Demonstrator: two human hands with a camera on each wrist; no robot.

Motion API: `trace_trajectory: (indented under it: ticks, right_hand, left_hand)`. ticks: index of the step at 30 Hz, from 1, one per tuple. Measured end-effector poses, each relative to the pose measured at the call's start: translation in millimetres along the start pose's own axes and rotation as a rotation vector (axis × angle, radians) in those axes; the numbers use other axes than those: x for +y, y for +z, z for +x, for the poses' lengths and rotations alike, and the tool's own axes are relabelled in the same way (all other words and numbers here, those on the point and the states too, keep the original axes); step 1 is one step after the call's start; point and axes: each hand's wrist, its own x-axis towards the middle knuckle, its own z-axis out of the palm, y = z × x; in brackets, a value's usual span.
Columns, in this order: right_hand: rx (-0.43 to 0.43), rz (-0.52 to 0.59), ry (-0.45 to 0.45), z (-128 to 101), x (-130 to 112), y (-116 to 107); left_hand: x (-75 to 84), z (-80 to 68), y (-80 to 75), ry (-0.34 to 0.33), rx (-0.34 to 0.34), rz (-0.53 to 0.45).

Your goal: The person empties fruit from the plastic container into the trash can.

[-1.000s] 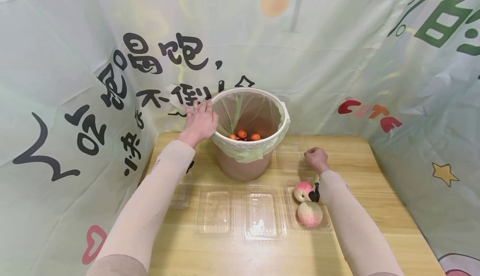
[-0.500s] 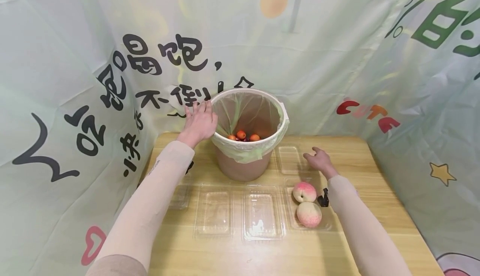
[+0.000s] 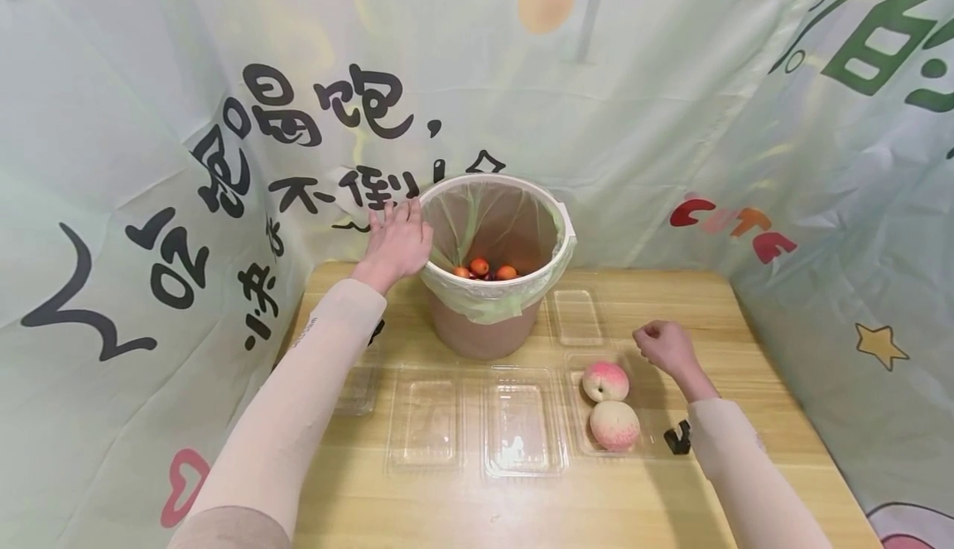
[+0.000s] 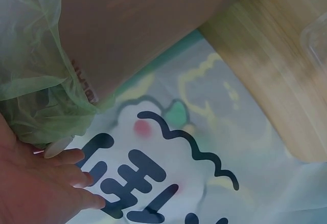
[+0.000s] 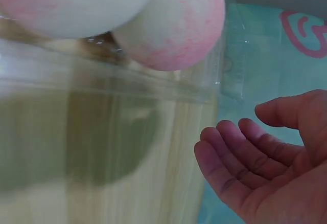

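My left hand (image 3: 398, 241) rests against the left rim of a pinkish-brown bin (image 3: 488, 329), its fingers fairly straight. A thin green bag (image 3: 492, 305) lines the bin and folds over its rim; in the left wrist view the fingers lie beside this bag. Several orange-red fruits (image 3: 479, 267) show inside the bin. Over the table's right side hovers my right hand (image 3: 668, 349), loosely curled and holding nothing, as the right wrist view shows. Left of it, two pink-and-white peaches (image 3: 605, 382) sit in a clear plastic tray (image 3: 581, 441), apart from the hand.
Two clear trays stand in the front row, a left one (image 3: 426, 425) and a middle one (image 3: 524, 429). Another tray (image 3: 359, 387) is partly behind my left sleeve, and one more (image 3: 578, 317) lies right of the bin. Printed cloth (image 3: 633, 118) walls in the wooden table (image 3: 507, 516).
My right hand has moved right and toward me, away from the tray beside the bin. Its fingers spread somewhat, then curled loosely. The left hand has stayed at the bin's rim.
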Motion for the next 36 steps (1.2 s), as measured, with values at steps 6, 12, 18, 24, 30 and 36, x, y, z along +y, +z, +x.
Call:
trace_trajectory:
  ticks: [6,12,18,24,30,36]
  right_hand:
    - [-0.066,0.060,0.076,-23.2,11.7,2.9]
    - [-0.125,0.106,0.151,-41.5,19.1,9.3]
    - [-0.163,0.203,0.169,-50.8,20.0,15.1]
    - [-0.234,0.248,0.193,-56.5,22.0,24.6]
    - [-0.255,0.257,0.230,-62.0,23.2,38.8]
    - [-0.230,0.302,0.237,-62.2,26.2,48.2]
  left_hand:
    - [1.1,0.4,-0.9,-0.002,-0.003,0.001]
    - [1.3,-0.8,-0.6,-0.001,0.003,0.003]
    - [0.6,-0.1,-0.1,-0.002,0.022,-0.004]
    - [0.3,-0.9,0.6,0.000,0.014,-0.008]
    - [-0.7,-0.4,2.9,-0.001,0.008,-0.011]
    - [-0.4,-0.6,1.0,0.002,0.023,-0.021]
